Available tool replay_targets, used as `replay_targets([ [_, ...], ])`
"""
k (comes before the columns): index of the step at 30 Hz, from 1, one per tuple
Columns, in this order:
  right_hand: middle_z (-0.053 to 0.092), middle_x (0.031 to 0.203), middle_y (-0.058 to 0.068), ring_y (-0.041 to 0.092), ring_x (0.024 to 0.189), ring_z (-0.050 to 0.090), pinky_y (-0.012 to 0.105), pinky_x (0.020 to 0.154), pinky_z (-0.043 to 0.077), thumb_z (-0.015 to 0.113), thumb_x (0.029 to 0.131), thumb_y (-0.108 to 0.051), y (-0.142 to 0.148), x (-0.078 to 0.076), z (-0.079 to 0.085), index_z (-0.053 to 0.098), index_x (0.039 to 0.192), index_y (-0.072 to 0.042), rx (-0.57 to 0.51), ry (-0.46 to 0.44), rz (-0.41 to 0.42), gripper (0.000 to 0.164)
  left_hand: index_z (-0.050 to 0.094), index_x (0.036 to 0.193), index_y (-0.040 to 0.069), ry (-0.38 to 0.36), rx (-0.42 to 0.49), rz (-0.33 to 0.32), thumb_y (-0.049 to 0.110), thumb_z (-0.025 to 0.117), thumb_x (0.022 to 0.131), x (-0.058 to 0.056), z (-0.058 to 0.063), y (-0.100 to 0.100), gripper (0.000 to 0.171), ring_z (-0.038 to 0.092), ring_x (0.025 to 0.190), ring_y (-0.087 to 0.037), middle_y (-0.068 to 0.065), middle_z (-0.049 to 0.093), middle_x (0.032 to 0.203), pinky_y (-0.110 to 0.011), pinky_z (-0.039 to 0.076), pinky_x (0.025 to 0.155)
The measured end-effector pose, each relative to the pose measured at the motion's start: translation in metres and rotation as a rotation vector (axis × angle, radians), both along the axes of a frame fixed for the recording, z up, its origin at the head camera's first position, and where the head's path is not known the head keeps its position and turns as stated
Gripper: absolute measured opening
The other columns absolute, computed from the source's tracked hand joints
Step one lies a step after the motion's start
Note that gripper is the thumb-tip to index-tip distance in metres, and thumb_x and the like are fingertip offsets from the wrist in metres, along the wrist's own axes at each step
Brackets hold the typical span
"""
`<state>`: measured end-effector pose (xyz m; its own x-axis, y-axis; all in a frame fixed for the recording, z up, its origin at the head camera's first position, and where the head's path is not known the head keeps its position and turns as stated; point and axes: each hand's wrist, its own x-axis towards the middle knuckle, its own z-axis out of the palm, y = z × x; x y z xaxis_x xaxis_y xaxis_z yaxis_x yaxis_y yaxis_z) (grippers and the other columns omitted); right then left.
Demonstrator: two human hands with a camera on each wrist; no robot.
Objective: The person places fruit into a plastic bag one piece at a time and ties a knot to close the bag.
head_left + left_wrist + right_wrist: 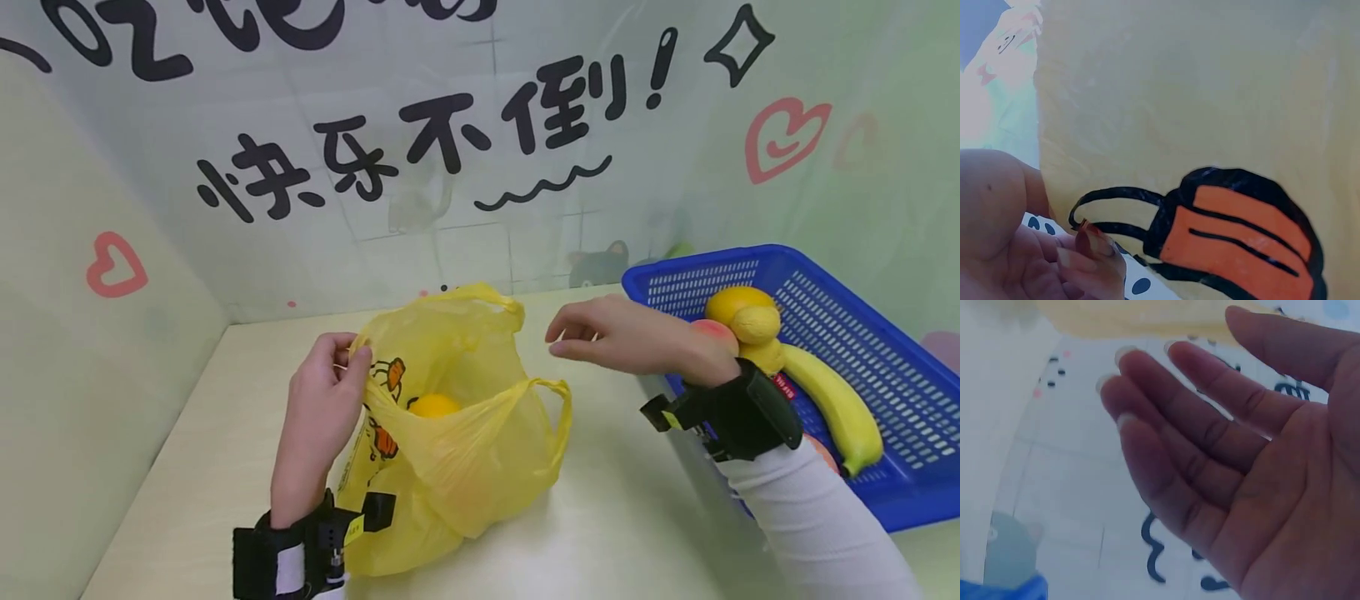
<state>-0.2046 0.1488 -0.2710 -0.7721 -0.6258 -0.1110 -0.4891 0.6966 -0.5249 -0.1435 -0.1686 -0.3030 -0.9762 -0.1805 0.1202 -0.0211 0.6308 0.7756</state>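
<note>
A yellow plastic bag (480, 467) with loop handles and an orange-and-black print stands on the table, its mouth gaping. Inside it a round orange-yellow fruit (435, 406) shows. My left hand (322, 404) pinches the bag's left rim between thumb and fingers; in the left wrist view the printed plastic (1241, 231) fills most of the picture beside the fingers (1094, 256). My right hand (622, 333) hovers between the bag and the blue basket, holding nothing. Its fingers (1166, 469) are loosely bent, with the palm bare in the right wrist view.
At the right stands a blue plastic basket (885, 325) holding a banana (840, 404), yellow fruits (738, 307) and a pinkish peach-like fruit (717, 333). My right forearm crosses its near left side. Behind the table (217, 433) hangs a printed wall sheet (420, 217).
</note>
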Motion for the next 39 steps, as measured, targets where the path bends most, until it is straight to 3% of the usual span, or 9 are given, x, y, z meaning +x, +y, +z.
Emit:
replay_targets([
  [6,0.071,0.105,0.004,0.017,0.094,0.064,0.037,0.082,0.058,0.064,0.096,-0.030,0.033,-0.010,0.000,0.066,0.118,-0.009,0.018,0.060,-0.167,0.031,0.052,0.130,0.003,-0.021,0.001,-0.005,0.026,0.047,0.104,0.002,-0.003,0.001,0.035,0.052,0.085,-0.023,-0.013,0.055,0.104,-0.023,0.045,0.067],
  [16,0.058,0.130,0.026,0.039,0.112,0.059,0.055,0.092,0.052,0.060,0.098,-0.030,0.079,-0.039,-0.005,0.054,0.133,0.002,0.170,0.064,-0.299,0.048,0.052,0.130,0.004,-0.017,-0.003,-0.001,0.026,0.047,0.104,0.001,-0.003,0.000,0.035,0.052,0.084,-0.022,-0.013,0.056,0.104,-0.024,0.044,0.066],
  [24,0.043,0.142,0.035,0.051,0.128,0.045,0.065,0.104,0.038,0.055,0.098,-0.016,0.106,-0.053,-0.015,0.038,0.143,0.009,0.226,0.004,-0.289,0.055,0.053,0.130,0.003,-0.004,-0.003,-0.003,0.025,0.047,0.104,0.001,0.000,0.001,0.035,0.053,0.084,-0.022,-0.014,0.056,0.103,-0.023,0.044,0.066],
  [30,0.036,0.146,0.037,0.056,0.133,0.034,0.070,0.106,0.031,0.060,0.095,-0.023,0.119,-0.061,-0.031,0.035,0.146,0.007,0.263,-0.071,-0.303,0.063,0.053,0.130,0.003,0.003,-0.004,-0.010,0.025,0.047,0.104,0.001,0.001,0.001,0.035,0.052,0.083,-0.022,-0.013,0.056,0.103,-0.023,0.044,0.066],
  [33,0.041,0.143,0.037,0.056,0.131,0.037,0.070,0.105,0.033,0.062,0.094,-0.024,0.123,-0.063,-0.041,0.041,0.143,0.006,0.261,-0.044,-0.291,0.061,0.053,0.130,0.003,0.004,-0.004,-0.014,0.025,0.046,0.104,0.001,0.001,0.001,0.034,0.051,0.083,-0.022,-0.013,0.056,0.103,-0.022,0.044,0.066],
  [39,0.049,0.136,0.037,0.053,0.125,0.046,0.066,0.103,0.038,0.061,0.091,-0.013,0.126,-0.063,-0.056,0.048,0.136,0.009,0.239,-0.015,-0.226,0.052,0.053,0.130,0.003,0.001,-0.009,-0.019,0.025,0.047,0.104,0.001,0.001,0.002,0.035,0.052,0.084,-0.022,-0.013,0.055,0.103,-0.022,0.044,0.066],
])
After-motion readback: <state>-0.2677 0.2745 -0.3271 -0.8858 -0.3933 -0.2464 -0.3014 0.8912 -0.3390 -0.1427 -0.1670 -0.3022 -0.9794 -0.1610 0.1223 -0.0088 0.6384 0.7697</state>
